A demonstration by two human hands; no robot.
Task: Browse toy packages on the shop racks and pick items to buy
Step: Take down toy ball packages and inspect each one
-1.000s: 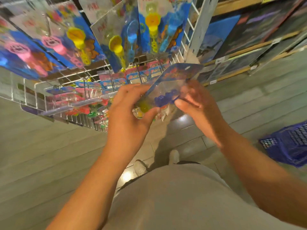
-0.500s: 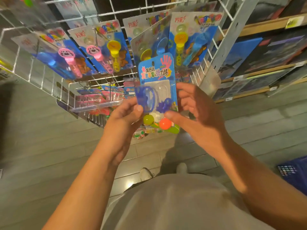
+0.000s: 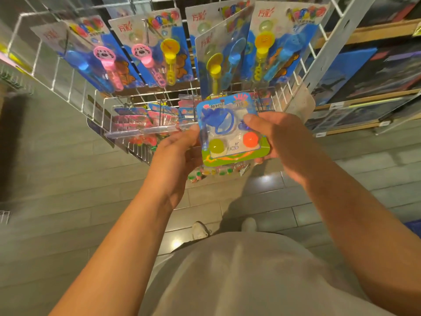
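Head view: both hands hold one blister-pack toy package (image 3: 230, 131) face up in front of the white wire rack (image 3: 75, 87). The left hand (image 3: 180, 153) grips its left edge, fingers curled underneath and the thumb along the side. The right hand (image 3: 275, 137) pinches the right edge, with its thumb pressed on the clear blister near the orange ball (image 3: 250, 139). A yellow-green ball (image 3: 216, 145) and a blue plastic scoop (image 3: 222, 120) sit in the same blister, on a blue and green backing card.

The package is held clear of the rack, just below the hanging row of bubble-wand packs (image 3: 271, 51) and in front of the lower pegs of pink packs (image 3: 145, 122).

The step in hand looks like inspection before deciding to buy. To do it well, keep the card flat and level to the eyes, since its top edge tips away and the printed title is foreshortened. The right thumb covers part of the contents; sliding it out to the card's margin would show the whole blister. Grip by the cardboard edges rather than the thin plastic, which probably dents easily. A corner of a blue basket (image 3: 413, 226) shows at the right edge, low on the floor, and would likely be where a chosen item goes.
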